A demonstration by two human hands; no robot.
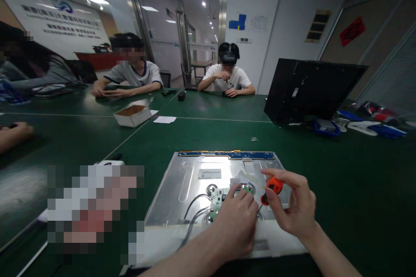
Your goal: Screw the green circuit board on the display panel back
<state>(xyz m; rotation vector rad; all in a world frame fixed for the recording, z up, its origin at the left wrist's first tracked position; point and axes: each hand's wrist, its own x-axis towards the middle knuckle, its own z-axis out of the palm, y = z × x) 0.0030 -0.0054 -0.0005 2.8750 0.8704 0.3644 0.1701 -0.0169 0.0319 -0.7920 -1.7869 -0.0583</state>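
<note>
Left hand point(235, 220) pressing small green circuit board point(217, 201) onto silver metal panel point(191, 181), steadying it; right hand point(297, 205) pinching orange-handled screwdriver point(271, 188) upright.

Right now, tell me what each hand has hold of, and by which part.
The right hand pinches a small orange-handled screwdriver by its handle, between thumb and fingertips. The left hand holds nothing; its fingers rest on the green circuit board.
</note>
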